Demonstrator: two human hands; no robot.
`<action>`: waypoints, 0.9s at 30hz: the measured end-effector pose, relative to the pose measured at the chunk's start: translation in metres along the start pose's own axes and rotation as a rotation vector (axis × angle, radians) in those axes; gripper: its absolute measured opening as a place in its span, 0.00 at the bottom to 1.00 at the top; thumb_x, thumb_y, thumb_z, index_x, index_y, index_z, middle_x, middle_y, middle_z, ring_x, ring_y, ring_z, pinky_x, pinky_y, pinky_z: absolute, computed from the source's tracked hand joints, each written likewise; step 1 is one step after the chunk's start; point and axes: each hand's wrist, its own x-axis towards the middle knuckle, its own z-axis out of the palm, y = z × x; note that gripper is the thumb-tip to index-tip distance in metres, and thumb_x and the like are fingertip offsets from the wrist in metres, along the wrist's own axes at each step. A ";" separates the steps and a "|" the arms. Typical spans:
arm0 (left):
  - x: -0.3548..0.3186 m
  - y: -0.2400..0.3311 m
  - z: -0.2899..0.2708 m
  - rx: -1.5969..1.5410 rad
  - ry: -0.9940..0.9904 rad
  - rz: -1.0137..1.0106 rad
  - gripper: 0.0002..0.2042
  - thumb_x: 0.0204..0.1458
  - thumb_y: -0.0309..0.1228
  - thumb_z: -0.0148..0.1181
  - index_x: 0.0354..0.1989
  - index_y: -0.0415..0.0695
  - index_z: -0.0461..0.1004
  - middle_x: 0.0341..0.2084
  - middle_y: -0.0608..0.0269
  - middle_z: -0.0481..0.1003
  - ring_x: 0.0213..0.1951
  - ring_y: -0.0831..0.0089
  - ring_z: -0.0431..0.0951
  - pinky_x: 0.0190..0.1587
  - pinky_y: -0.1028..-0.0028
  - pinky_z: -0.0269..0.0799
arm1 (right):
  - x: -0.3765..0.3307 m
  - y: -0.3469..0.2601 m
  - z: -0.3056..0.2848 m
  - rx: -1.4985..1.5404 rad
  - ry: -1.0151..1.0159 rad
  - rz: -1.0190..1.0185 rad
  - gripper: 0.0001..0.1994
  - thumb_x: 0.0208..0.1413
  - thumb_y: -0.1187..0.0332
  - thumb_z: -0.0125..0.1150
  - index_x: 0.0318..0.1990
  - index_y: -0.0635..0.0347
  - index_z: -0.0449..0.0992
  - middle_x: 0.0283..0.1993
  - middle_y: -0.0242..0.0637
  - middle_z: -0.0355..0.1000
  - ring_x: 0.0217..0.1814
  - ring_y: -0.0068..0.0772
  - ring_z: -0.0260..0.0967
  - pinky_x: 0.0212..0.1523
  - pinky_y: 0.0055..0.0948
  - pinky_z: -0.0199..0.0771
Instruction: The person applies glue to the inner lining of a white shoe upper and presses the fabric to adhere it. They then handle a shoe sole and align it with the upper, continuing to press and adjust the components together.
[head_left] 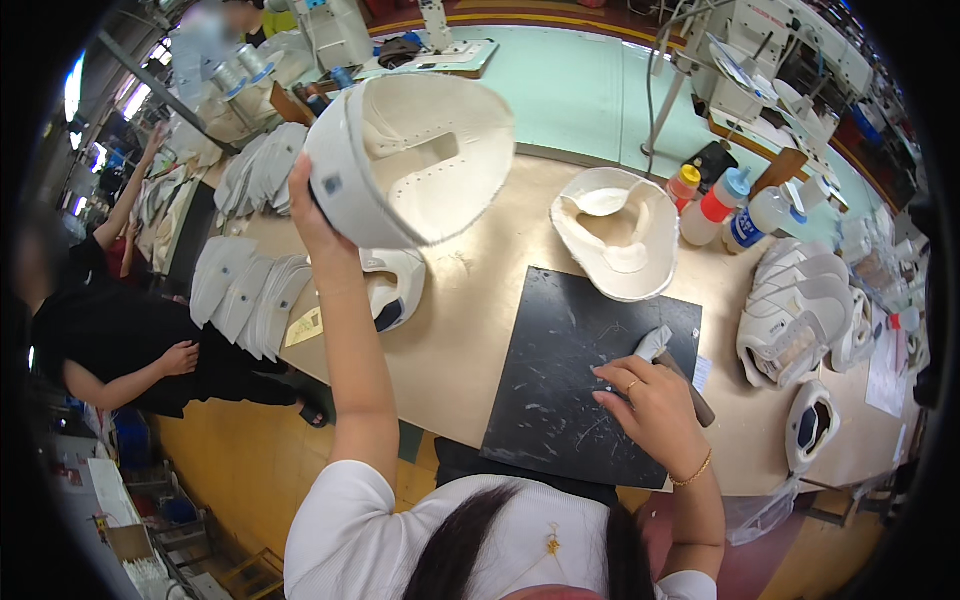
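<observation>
My left hand (pixel 318 205) is closed on the edge of a white shoe upper (pixel 440 175), lifted above the table with its hollow inside and rows of small holes showing. My right hand (pixel 655 405) hangs over a black mat (pixel 560 370), fingers stretched to the left and thumb apart. Beside and partly behind that hand lies a hammer (pixel 653 344) with a pale metal head and dark handle; whether they touch is unclear. A second white upper (pixel 625 270) rests at the mat's far edge. Under my left forearm sits a white shoe piece (pixel 405 285) with a dark patch.
Stacked white shoe parts (pixel 245 290) line the table's left side. Glue bottles (pixel 715 205) stand at the back right, near overlapping shoe uppers (pixel 795 310). Sewing machines (pixel 750 60) are beyond the table. At the left stands another person (pixel 120 340) in black.
</observation>
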 end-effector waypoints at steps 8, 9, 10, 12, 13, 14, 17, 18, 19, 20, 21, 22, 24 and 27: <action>-0.073 0.026 -0.018 -0.454 -0.354 -0.113 0.27 0.56 0.45 0.54 0.52 0.33 0.58 0.31 0.60 0.60 0.26 0.76 0.60 0.27 0.78 0.60 | 0.011 -0.010 0.017 0.197 0.082 -0.002 0.11 0.50 0.70 0.67 0.41 0.60 0.79 0.39 0.37 0.76 0.34 0.38 0.75 0.36 0.30 0.73; -0.076 0.026 -0.019 -0.506 -0.373 -0.120 0.27 0.56 0.44 0.55 0.52 0.33 0.58 0.31 0.60 0.60 0.26 0.76 0.60 0.27 0.78 0.60 | 0.011 -0.011 0.018 0.207 0.092 -0.008 0.11 0.49 0.71 0.68 0.41 0.60 0.80 0.39 0.38 0.76 0.34 0.38 0.75 0.36 0.29 0.73; -0.079 0.027 -0.020 -0.558 -0.392 -0.128 0.27 0.56 0.44 0.55 0.52 0.33 0.58 0.31 0.59 0.60 0.25 0.76 0.60 0.27 0.78 0.60 | 0.010 -0.012 0.018 0.237 0.102 0.015 0.10 0.49 0.71 0.68 0.41 0.60 0.80 0.38 0.38 0.76 0.34 0.38 0.75 0.36 0.28 0.73; -0.084 0.029 -0.023 -0.595 -0.394 -0.139 0.26 0.55 0.42 0.56 0.52 0.34 0.59 0.31 0.59 0.60 0.25 0.76 0.60 0.26 0.78 0.59 | 0.010 -0.014 0.015 0.293 0.122 0.061 0.10 0.49 0.73 0.67 0.40 0.60 0.80 0.38 0.38 0.77 0.34 0.38 0.75 0.36 0.27 0.72; -0.086 0.029 -0.025 -0.618 -0.392 -0.155 0.26 0.55 0.42 0.56 0.52 0.34 0.59 0.31 0.59 0.60 0.25 0.76 0.60 0.26 0.78 0.59 | 0.011 -0.015 0.015 0.321 0.143 0.065 0.10 0.49 0.74 0.67 0.40 0.61 0.79 0.37 0.38 0.77 0.35 0.37 0.75 0.36 0.26 0.72; -0.088 0.030 -0.027 -0.640 -0.389 -0.171 0.26 0.55 0.42 0.57 0.52 0.34 0.59 0.31 0.59 0.60 0.25 0.76 0.60 0.26 0.78 0.59 | 0.013 -0.016 0.014 0.349 0.164 0.070 0.09 0.49 0.74 0.67 0.40 0.61 0.79 0.36 0.39 0.76 0.35 0.35 0.75 0.36 0.26 0.72; -0.093 0.028 -0.030 -0.672 -0.432 -0.212 0.24 0.58 0.48 0.51 0.47 0.36 0.59 0.30 0.60 0.60 0.26 0.77 0.60 0.27 0.78 0.61 | 0.019 -0.018 0.016 0.442 0.188 0.112 0.08 0.51 0.75 0.66 0.39 0.63 0.79 0.35 0.38 0.76 0.37 0.31 0.75 0.37 0.26 0.72; -0.097 0.028 -0.029 -0.680 -0.421 -0.217 0.24 0.58 0.48 0.51 0.46 0.36 0.59 0.30 0.60 0.60 0.26 0.77 0.60 0.27 0.78 0.61 | 0.020 -0.017 0.017 0.473 0.191 0.134 0.07 0.52 0.75 0.65 0.39 0.63 0.79 0.35 0.37 0.76 0.37 0.29 0.75 0.37 0.27 0.72; -0.101 0.028 -0.026 -0.689 -0.410 -0.222 0.24 0.58 0.48 0.51 0.46 0.36 0.60 0.30 0.60 0.60 0.26 0.77 0.60 0.27 0.78 0.61 | 0.022 -0.015 0.020 0.507 0.211 0.131 0.07 0.54 0.74 0.64 0.39 0.64 0.79 0.35 0.37 0.76 0.37 0.29 0.75 0.37 0.25 0.72; -0.105 0.029 -0.025 -0.697 -0.399 -0.226 0.24 0.58 0.48 0.51 0.46 0.36 0.60 0.30 0.60 0.60 0.26 0.77 0.60 0.27 0.78 0.61 | 0.025 -0.012 0.024 0.541 0.231 0.128 0.06 0.55 0.74 0.63 0.40 0.64 0.79 0.35 0.37 0.76 0.37 0.28 0.76 0.37 0.24 0.72; -0.107 0.030 -0.024 -0.689 -0.428 -0.221 0.25 0.58 0.48 0.51 0.47 0.35 0.60 0.30 0.60 0.60 0.25 0.77 0.61 0.27 0.78 0.61 | 0.027 -0.010 0.027 0.575 0.255 0.126 0.06 0.57 0.73 0.62 0.41 0.64 0.78 0.35 0.37 0.76 0.36 0.28 0.76 0.36 0.23 0.73; -0.108 0.030 -0.024 -0.681 -0.457 -0.216 0.25 0.58 0.48 0.51 0.47 0.35 0.59 0.30 0.60 0.60 0.25 0.77 0.61 0.27 0.78 0.61 | 0.030 -0.011 0.030 0.723 0.267 0.192 0.07 0.59 0.72 0.60 0.42 0.65 0.78 0.35 0.37 0.76 0.37 0.27 0.76 0.37 0.22 0.73; -0.111 0.033 -0.026 -0.666 -0.502 -0.221 0.25 0.56 0.47 0.53 0.48 0.35 0.60 0.30 0.60 0.60 0.25 0.77 0.61 0.26 0.78 0.60 | 0.036 -0.015 0.036 1.019 0.291 0.327 0.09 0.63 0.70 0.56 0.44 0.67 0.77 0.35 0.36 0.76 0.38 0.26 0.76 0.39 0.22 0.73; -0.115 0.040 -0.027 -0.638 -0.532 -0.239 0.25 0.52 0.43 0.59 0.48 0.36 0.61 0.32 0.60 0.62 0.24 0.77 0.64 0.25 0.78 0.59 | 0.046 -0.015 0.041 1.133 0.279 0.318 0.14 0.67 0.63 0.52 0.44 0.67 0.75 0.35 0.37 0.76 0.38 0.27 0.76 0.40 0.22 0.73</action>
